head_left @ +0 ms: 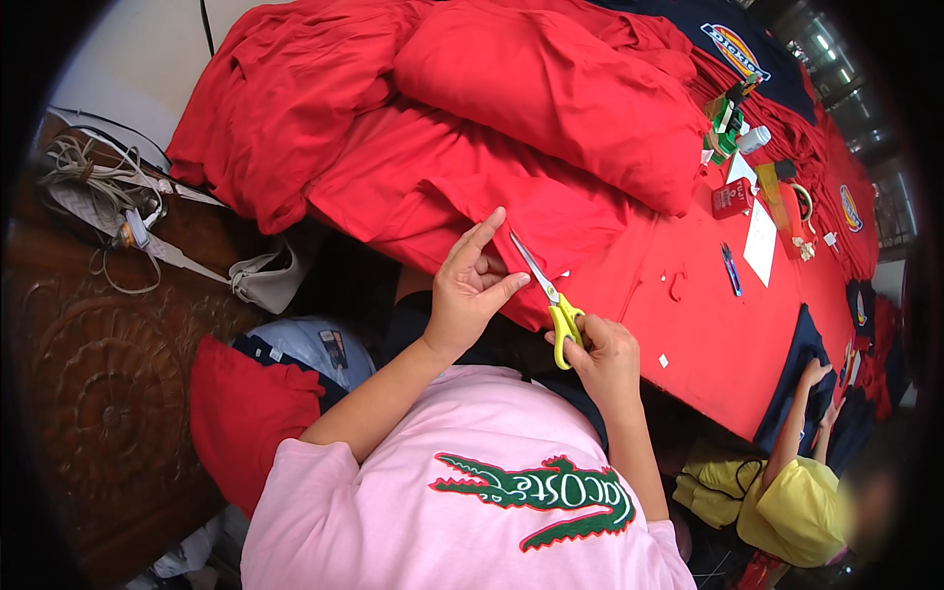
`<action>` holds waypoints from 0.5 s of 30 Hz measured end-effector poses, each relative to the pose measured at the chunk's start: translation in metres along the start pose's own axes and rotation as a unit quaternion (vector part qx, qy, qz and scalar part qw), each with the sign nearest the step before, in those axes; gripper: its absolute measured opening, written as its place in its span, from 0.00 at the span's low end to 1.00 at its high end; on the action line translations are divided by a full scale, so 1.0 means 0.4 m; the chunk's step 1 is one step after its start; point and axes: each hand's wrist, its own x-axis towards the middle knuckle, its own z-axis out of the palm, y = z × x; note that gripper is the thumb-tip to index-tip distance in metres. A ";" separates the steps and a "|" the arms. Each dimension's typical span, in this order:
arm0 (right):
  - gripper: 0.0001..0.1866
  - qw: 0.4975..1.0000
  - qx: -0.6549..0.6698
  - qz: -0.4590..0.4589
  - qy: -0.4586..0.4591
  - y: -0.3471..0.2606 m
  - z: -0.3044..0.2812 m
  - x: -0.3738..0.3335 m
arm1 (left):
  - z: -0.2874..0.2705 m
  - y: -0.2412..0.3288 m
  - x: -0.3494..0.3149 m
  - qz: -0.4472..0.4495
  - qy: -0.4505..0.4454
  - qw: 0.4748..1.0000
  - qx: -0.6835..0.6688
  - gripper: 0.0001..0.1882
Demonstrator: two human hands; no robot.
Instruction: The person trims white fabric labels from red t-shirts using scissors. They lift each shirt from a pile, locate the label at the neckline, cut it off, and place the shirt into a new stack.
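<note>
Yellow-handled scissors (562,320) sit in my right hand (607,356), with fingers and thumb around the handle loops. Their metal blades look closed together and point up and left, over red cloth (580,221) near the table's front edge. Left of the blades, my left hand (465,300) is at that cloth's edge. Its index finger stretches upward and its thumb points toward the scissors, while the other fingers are bent with cloth between them and the thumb. How firmly this hand grips is partly hidden.
Large heaps of red cloth (551,88) cover the table's far side. Toward the right lie a blue pen (731,269), white paper (760,244), a red box (730,199) and tape (804,204). A person in yellow (801,511) handles dark cloth at right. A carved wooden piece (88,374) stands left.
</note>
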 end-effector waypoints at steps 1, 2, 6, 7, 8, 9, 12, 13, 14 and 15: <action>0.17 1.000 0.005 -0.008 -0.001 0.001 0.003 -0.001 | 0.001 -0.007 0.001 0.012 0.023 1.000 0.002 0.44; 0.16 1.000 0.009 -0.016 -0.001 0.002 0.004 -0.002 | 0.003 -0.020 0.004 0.024 0.044 0.999 0.004 0.43; 0.15 1.000 0.017 -0.017 0.006 -0.010 0.006 0.000 | -0.022 -0.042 0.007 -0.003 0.052 0.998 0.021 0.42; 0.15 1.000 0.007 -0.022 0.009 -0.016 0.003 0.003 | -0.023 -0.043 0.007 -0.008 0.048 0.999 0.017 0.42; 0.15 0.999 -0.002 -0.029 0.013 -0.024 -0.001 0.009 | -0.013 -0.037 0.009 0.000 0.046 0.999 -0.002 0.42; 0.16 0.999 -0.011 -0.036 0.017 -0.028 -0.002 0.014 | -0.008 -0.033 0.009 0.009 0.044 0.999 -0.021 0.42; 0.17 0.999 -0.020 -0.034 0.001 -0.025 -0.001 0.023 | -0.013 -0.027 0.001 0.007 0.030 0.999 -0.017 0.42; 0.17 0.999 -0.009 -0.035 0.005 -0.021 0.002 0.023 | -0.013 -0.025 0.001 0.007 0.032 0.999 -0.023 0.42; 0.16 0.999 0.001 -0.038 0.009 -0.018 0.005 0.022 | -0.012 -0.023 0.002 0.007 0.035 0.999 -0.028 0.42; 0.15 0.999 0.012 -0.042 0.011 -0.016 0.007 0.022 | -0.013 -0.021 0.002 0.007 0.039 0.999 -0.033 0.43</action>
